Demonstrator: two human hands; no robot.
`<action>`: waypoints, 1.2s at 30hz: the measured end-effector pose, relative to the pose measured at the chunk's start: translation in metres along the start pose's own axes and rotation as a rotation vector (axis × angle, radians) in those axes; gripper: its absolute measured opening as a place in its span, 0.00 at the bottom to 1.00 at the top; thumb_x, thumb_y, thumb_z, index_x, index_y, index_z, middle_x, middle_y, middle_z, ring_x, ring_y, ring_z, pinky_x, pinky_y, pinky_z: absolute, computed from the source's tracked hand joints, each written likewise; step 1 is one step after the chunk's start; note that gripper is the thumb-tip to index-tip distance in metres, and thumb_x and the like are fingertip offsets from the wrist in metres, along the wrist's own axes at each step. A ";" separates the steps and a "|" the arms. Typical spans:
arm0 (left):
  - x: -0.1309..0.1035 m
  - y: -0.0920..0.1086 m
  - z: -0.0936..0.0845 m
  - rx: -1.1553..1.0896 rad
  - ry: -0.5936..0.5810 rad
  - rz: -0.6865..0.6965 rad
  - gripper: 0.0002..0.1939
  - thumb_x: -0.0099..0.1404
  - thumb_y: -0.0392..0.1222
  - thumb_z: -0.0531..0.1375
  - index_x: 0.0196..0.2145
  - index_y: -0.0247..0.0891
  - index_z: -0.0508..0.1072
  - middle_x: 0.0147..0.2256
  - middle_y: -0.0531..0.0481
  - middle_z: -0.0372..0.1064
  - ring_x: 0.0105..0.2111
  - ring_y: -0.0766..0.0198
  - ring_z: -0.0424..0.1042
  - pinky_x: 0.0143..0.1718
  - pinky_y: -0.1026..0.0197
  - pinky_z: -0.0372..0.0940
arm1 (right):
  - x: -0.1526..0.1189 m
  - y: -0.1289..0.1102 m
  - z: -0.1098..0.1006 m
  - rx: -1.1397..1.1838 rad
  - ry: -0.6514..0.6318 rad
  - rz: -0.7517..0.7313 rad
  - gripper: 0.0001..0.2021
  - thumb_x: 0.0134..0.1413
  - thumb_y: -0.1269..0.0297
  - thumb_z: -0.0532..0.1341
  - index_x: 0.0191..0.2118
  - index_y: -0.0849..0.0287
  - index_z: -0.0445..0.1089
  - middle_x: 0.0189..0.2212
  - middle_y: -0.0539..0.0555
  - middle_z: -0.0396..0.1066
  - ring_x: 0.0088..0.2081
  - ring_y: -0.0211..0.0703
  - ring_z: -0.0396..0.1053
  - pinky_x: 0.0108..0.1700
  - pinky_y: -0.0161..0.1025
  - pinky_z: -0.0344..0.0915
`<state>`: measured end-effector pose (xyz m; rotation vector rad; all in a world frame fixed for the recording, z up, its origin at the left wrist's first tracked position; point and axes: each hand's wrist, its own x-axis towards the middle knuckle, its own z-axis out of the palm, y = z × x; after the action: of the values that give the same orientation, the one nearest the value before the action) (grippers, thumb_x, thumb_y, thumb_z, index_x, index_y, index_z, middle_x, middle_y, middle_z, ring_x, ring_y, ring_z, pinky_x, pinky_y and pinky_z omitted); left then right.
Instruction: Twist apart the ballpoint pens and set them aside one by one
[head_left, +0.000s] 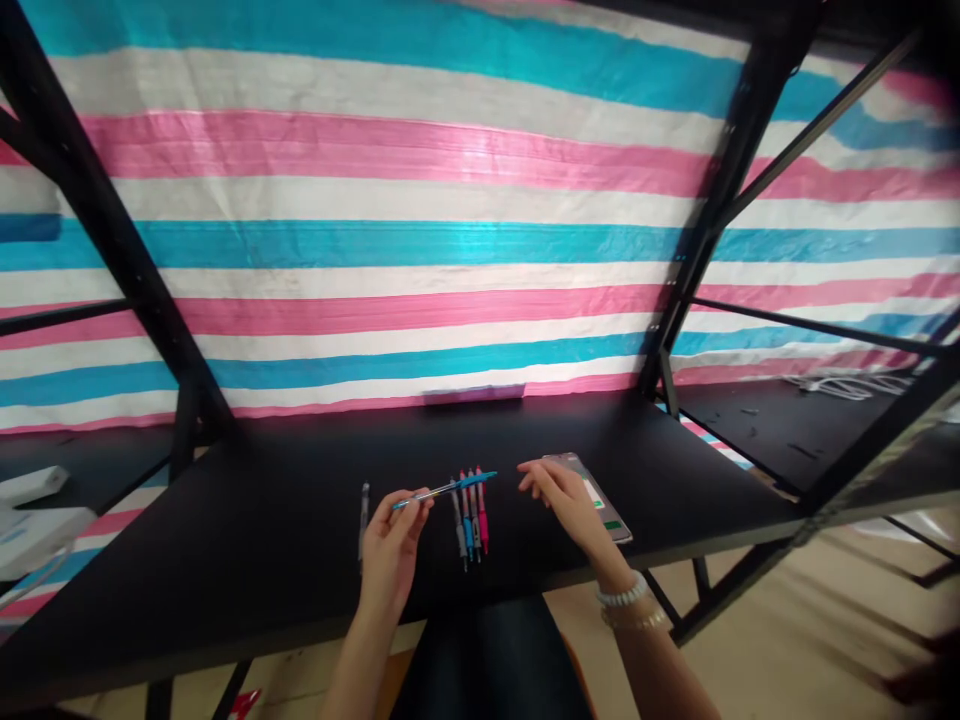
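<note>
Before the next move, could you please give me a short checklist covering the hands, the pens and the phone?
1. Held pen gripped by the left hand: ok, between its fingers.
2. Right hand free of pens: ok.
3. Pen row lying side by side on the table: ok.
4. Lone pen together with the row: not ok, it lies apart to the left.
5. Right hand clear of the phone: cannot tell, they overlap in this view.
</note>
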<state>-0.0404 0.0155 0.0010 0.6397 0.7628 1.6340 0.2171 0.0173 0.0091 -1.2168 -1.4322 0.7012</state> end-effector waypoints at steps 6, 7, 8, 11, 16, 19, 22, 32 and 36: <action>-0.002 -0.003 0.000 0.100 -0.045 0.039 0.16 0.45 0.43 0.76 0.31 0.37 0.78 0.34 0.46 0.81 0.33 0.63 0.79 0.40 0.63 0.72 | 0.011 0.010 0.052 0.207 -0.156 0.103 0.25 0.64 0.45 0.57 0.26 0.61 0.71 0.18 0.48 0.71 0.16 0.32 0.61 0.17 0.31 0.54; -0.002 -0.004 0.000 0.116 -0.049 0.043 0.16 0.46 0.43 0.76 0.31 0.37 0.78 0.34 0.46 0.81 0.33 0.63 0.78 0.41 0.62 0.72 | 0.009 0.013 0.055 0.228 -0.158 0.113 0.23 0.65 0.47 0.58 0.26 0.61 0.70 0.18 0.46 0.69 0.16 0.31 0.60 0.18 0.30 0.55; -0.003 -0.005 0.000 0.129 -0.051 0.046 0.16 0.47 0.43 0.76 0.31 0.37 0.77 0.35 0.46 0.81 0.34 0.63 0.78 0.41 0.62 0.72 | 0.007 0.016 0.057 0.247 -0.156 0.118 0.21 0.65 0.50 0.60 0.27 0.62 0.69 0.19 0.44 0.68 0.16 0.30 0.61 0.19 0.29 0.57; -0.002 -0.005 0.000 0.156 -0.054 0.045 0.15 0.49 0.44 0.75 0.32 0.37 0.77 0.35 0.46 0.81 0.34 0.64 0.78 0.42 0.62 0.71 | 0.000 0.020 0.057 0.294 -0.119 0.126 0.17 0.59 0.51 0.65 0.30 0.61 0.71 0.22 0.45 0.69 0.19 0.31 0.63 0.20 0.29 0.59; 0.000 -0.006 0.001 0.171 -0.063 0.019 0.15 0.49 0.42 0.75 0.32 0.36 0.77 0.35 0.45 0.81 0.34 0.62 0.79 0.42 0.60 0.72 | -0.001 0.018 0.055 0.348 -0.043 0.174 0.23 0.52 0.41 0.65 0.38 0.60 0.75 0.25 0.52 0.75 0.23 0.38 0.68 0.19 0.32 0.60; 0.000 -0.006 0.001 0.162 -0.069 0.007 0.15 0.49 0.42 0.75 0.32 0.36 0.77 0.36 0.45 0.81 0.35 0.62 0.79 0.43 0.60 0.72 | 0.000 0.015 0.055 0.353 -0.027 0.195 0.26 0.53 0.38 0.61 0.30 0.60 0.74 0.20 0.53 0.72 0.20 0.37 0.65 0.17 0.32 0.58; 0.000 -0.007 0.000 0.151 -0.072 0.001 0.15 0.49 0.43 0.75 0.32 0.36 0.76 0.36 0.45 0.81 0.35 0.63 0.79 0.43 0.62 0.72 | -0.002 0.012 0.055 0.346 -0.030 0.183 0.24 0.49 0.40 0.67 0.25 0.60 0.73 0.20 0.53 0.72 0.20 0.37 0.64 0.17 0.31 0.58; -0.003 -0.003 0.003 0.135 -0.054 -0.009 0.17 0.47 0.43 0.76 0.31 0.36 0.76 0.35 0.45 0.81 0.34 0.62 0.79 0.42 0.60 0.72 | -0.008 0.010 0.055 0.347 -0.055 0.154 0.21 0.49 0.42 0.68 0.31 0.58 0.76 0.27 0.55 0.77 0.26 0.42 0.69 0.21 0.33 0.60; -0.003 -0.003 0.004 0.134 -0.058 -0.018 0.16 0.48 0.42 0.76 0.31 0.36 0.76 0.35 0.44 0.81 0.34 0.62 0.78 0.42 0.60 0.72 | -0.011 0.011 0.057 0.370 -0.035 0.155 0.19 0.51 0.45 0.68 0.29 0.59 0.76 0.25 0.54 0.77 0.24 0.40 0.67 0.20 0.32 0.59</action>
<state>-0.0353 0.0131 0.0010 0.7704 0.8376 1.5507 0.1652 0.0211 -0.0186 -1.0339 -1.1777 1.0475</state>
